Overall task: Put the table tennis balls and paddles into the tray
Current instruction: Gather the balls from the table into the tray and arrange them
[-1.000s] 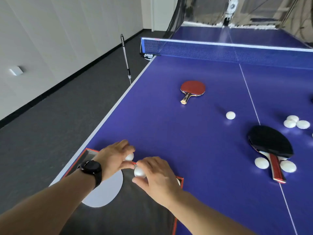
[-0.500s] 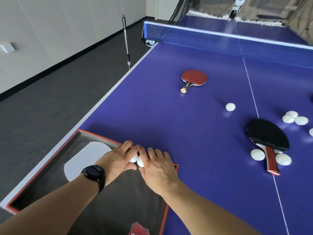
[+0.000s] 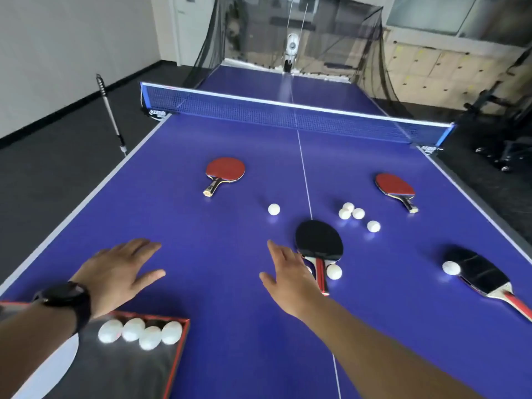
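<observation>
Several white balls (image 3: 141,332) lie in a row in the red-rimmed dark tray (image 3: 181,341) at the bottom left. Both hands are over the blue table with fingers spread and nothing in them: my left hand (image 3: 118,272) just past the tray, my right hand (image 3: 288,275) beside the handle of a black paddle (image 3: 318,241). A ball (image 3: 334,272) lies by that handle. Another black paddle (image 3: 480,273) with a ball (image 3: 451,267) touching it is at the right. Two red paddles (image 3: 225,170) (image 3: 395,185), a lone ball (image 3: 273,209) and a ball cluster (image 3: 351,213) lie farther out.
The net (image 3: 288,116) crosses the table (image 3: 201,226) at mid-length, with a ball-feeding machine (image 3: 291,50) and catch netting behind. A slanted pole (image 3: 110,113) stands off the left edge. Dark equipment (image 3: 501,131) sits at the far right on the floor.
Both hands let go of the balls in the tray and moved forward over the table, fingers opening. The camera lifted, showing more of the table's right side.
</observation>
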The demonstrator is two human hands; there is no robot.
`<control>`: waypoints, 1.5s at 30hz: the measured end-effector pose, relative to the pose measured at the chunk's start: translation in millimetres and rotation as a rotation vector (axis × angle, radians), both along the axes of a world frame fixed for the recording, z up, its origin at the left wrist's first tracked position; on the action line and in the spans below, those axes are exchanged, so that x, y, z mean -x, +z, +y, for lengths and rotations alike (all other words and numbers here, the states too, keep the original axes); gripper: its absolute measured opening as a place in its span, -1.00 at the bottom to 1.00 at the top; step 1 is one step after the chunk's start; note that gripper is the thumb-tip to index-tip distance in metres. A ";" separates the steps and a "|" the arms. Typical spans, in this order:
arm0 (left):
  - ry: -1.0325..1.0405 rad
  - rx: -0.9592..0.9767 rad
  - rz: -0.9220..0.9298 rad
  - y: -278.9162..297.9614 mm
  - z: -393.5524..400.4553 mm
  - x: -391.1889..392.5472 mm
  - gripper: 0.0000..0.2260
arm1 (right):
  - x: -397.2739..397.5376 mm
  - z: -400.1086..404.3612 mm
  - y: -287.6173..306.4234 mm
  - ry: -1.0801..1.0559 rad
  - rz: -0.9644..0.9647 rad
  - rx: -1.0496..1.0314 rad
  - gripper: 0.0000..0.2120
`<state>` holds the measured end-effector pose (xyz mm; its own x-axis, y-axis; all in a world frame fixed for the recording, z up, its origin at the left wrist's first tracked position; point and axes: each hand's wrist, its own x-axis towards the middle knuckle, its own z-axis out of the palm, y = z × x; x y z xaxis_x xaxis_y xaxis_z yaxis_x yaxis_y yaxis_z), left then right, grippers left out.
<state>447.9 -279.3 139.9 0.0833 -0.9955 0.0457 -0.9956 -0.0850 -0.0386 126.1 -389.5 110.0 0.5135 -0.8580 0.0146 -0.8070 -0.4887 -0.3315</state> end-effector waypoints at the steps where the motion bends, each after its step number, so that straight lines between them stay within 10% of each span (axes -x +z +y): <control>1: -0.010 0.018 0.040 5.2 -14.8 22.0 -0.37 | 26.7 -11.0 3.8 -0.047 0.024 -0.003 -0.38; 11: -0.112 -0.167 0.307 -88.0 -139.0 265.9 -0.53 | 166.1 -89.4 -68.7 -0.096 0.194 -0.118 -0.40; 19: -0.072 -0.292 0.181 -125.4 -175.5 300.9 -0.57 | 192.1 -117.7 -97.6 0.066 0.132 -0.026 -0.43; 30: 0.074 0.015 0.319 -68.3 -137.6 190.8 -0.64 | 142.6 -120.8 -63.3 0.219 0.078 0.136 -0.67; 45: 0.312 0.057 0.196 -77.2 102.6 -92.0 -0.62 | -210.8 113.0 -55.2 0.446 -0.378 0.099 -0.73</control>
